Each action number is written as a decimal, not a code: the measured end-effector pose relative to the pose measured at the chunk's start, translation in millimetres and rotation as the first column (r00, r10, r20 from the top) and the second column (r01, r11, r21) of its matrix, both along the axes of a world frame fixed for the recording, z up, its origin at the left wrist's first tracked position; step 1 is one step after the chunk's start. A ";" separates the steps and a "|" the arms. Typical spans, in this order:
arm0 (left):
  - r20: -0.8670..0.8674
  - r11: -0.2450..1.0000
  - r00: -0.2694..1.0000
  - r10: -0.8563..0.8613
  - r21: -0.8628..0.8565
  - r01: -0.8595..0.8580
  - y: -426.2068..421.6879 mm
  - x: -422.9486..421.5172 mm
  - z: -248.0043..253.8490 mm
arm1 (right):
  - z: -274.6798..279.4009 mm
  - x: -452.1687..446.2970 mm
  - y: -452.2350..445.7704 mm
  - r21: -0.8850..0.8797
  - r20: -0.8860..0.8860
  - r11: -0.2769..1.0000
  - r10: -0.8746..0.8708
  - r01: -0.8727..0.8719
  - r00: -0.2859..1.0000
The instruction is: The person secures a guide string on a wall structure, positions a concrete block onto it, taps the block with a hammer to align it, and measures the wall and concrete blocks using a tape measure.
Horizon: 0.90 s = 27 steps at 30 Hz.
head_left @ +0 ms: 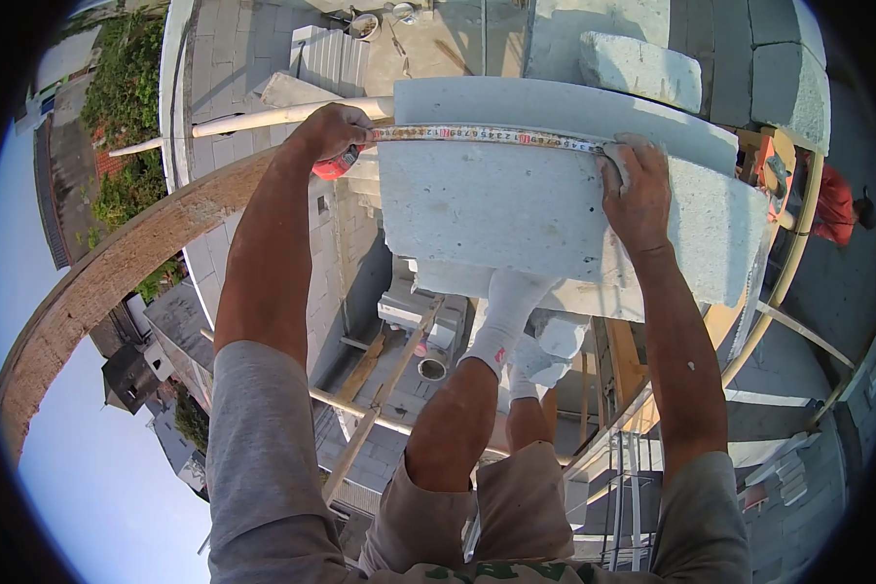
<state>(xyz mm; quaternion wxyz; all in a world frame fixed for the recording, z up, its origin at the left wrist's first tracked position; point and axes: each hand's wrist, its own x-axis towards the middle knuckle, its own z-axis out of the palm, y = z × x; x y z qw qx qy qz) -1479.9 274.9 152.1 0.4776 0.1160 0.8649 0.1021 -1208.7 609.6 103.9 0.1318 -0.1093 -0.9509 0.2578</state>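
Note:
A tape measure's blade (487,134) is stretched along the upper edge of a large pale block (496,200). At the block's left end, my left hand (333,133) is closed round the tape, with its red case (336,164) just below the fingers. Further right, my right hand (638,190) rests on the block, its fingertips pinching the blade's other end. Behind the blade lies another long pale block (555,107).
A curved wooden board (127,251) runs along the left. Wooden poles (360,438) cross a deep drop below the block. A handsaw (749,302) hangs at the right. A person in red (833,206) is far right, lower down. A bucket (364,26) stands at the top.

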 end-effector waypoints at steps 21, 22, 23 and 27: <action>-0.033 1.000 0.999 -0.005 0.020 0.006 4.8 9.4 5.7 | 19.7 -12.0 -15.4 -0.061 0.124 0.989 -0.128 0.136 0.984; -0.075 0.998 0.996 -0.047 0.029 0.049 4.4 9.4 3.8 | 17.6 -12.5 -14.9 -0.060 0.088 0.988 -0.137 0.142 0.987; -0.069 0.997 0.996 -0.064 0.027 0.066 3.4 6.8 3.0 | 14.7 -12.3 -14.2 -0.052 0.073 0.989 -0.137 0.141 0.988; -0.063 0.997 0.996 -0.062 0.033 0.065 2.1 8.6 2.9 | 15.0 -18.1 -11.3 -0.040 0.083 0.990 -0.133 0.136 0.988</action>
